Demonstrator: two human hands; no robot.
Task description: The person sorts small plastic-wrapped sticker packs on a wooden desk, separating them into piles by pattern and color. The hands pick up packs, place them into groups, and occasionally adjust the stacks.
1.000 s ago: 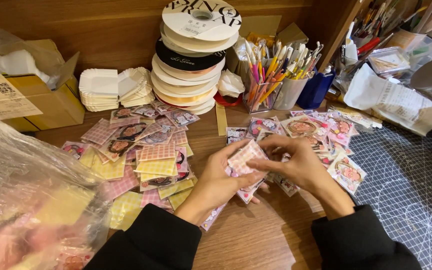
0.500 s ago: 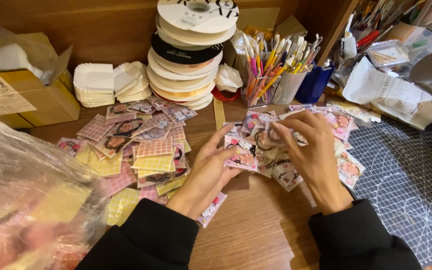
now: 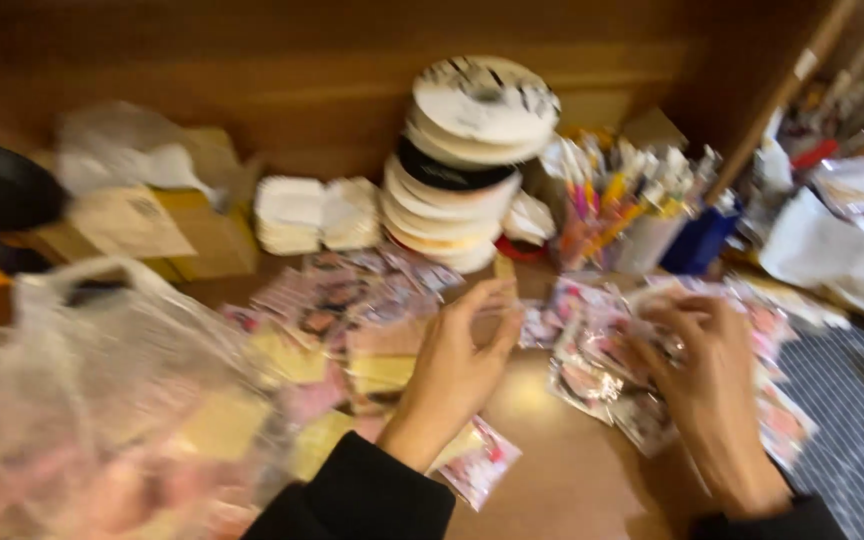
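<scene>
- The left hand (image 3: 462,365) hovers flat, fingers loose, grasping nothing, over the yellow and pink packets (image 3: 352,350) in front of the ribbon-spool stack (image 3: 467,160).
- The right hand (image 3: 707,375), fingers spread, presses on the pile of small clear sachets (image 3: 602,365) right of that stack; blur hides whether it grips any.
- A pen cup (image 3: 642,235) stands just right of the stack.
- A clear plastic bag (image 3: 102,400) lies far left of the stack on the table (image 3: 572,480).
</scene>
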